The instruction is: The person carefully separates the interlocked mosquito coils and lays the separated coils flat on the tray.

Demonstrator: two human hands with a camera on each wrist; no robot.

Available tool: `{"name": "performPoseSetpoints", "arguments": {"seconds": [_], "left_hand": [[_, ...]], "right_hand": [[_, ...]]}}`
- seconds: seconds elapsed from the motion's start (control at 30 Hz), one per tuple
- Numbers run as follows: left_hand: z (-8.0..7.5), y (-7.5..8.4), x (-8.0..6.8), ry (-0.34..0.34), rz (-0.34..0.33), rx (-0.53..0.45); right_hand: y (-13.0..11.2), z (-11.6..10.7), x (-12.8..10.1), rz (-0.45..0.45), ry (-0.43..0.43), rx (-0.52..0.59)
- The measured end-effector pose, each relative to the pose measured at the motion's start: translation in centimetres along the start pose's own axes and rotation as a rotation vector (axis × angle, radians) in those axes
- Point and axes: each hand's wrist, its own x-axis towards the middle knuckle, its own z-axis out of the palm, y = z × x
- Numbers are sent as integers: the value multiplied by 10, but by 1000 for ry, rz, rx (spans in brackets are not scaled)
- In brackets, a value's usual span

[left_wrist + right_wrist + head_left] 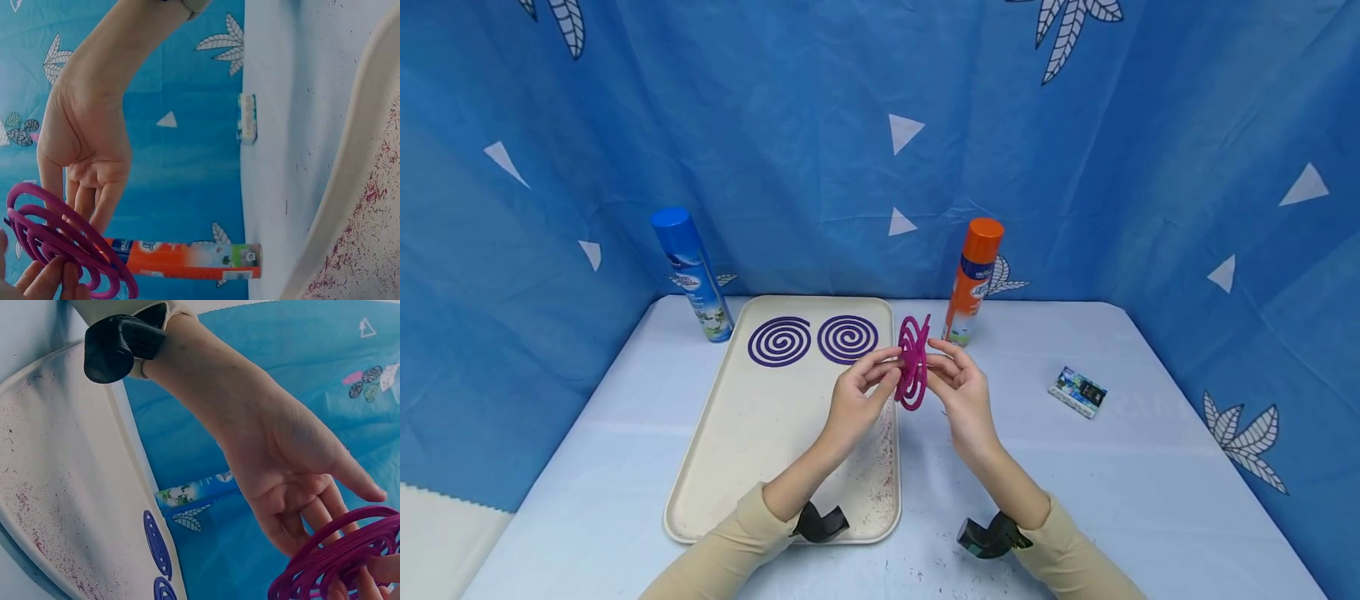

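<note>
Right now both hands hold a pink double coil (913, 364) up in the air, above the right edge of the tray (715, 467) and well clear of the table (1150, 500). It stands on edge between the palms. The left hand (856, 398) pinches it from one side, fingertips curled in against the rings, and the right hand (961, 385) meets it from the other with its fingers bent round the spiral; neither hand is spread wide. In the left wrist view the rings are already splayed apart, so the coil looks like two spirals nested together and partly teased loose.

Judging by that, the step in hand is the separating of the pair. Two purple coils (779, 341) (847, 338) already lie flat, side by side, at the far end of the tray, and pink crumbs are scattered over its near part, which suggests the stuff snaps easily.

The next move calls for a slow, even pull, each hand working one spiral outward from the middle without twisting, so that neither ring breaks. A blue spray can (693, 277) stands at the tray's far left, an orange spray can (972, 280) just behind the hands, and a small box (1077, 391) lies apart on the right
</note>
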Motion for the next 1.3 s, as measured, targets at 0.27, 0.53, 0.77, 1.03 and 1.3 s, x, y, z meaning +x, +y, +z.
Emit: {"name": "performPoseSetpoints", "arguments": {"seconds": [0.27,0.53,0.77,1.03,1.3], "left_hand": [[-2,-6,3,68,-67,-27],[-7,-14,8,118,-70,15],[-12,-14,10,-19,-59,-111],[-15,-12,10,-215,-100,-264],[-14,-10,10,-233,-103,-227]], "right_hand": [[1,1,3,43,24,68],[3,-2,8,108,-76,123],[1,-8,15,168,-219,48],[-5,-14,17,237,-330,15],[-3,-9,16,229,-284,-21]]}}
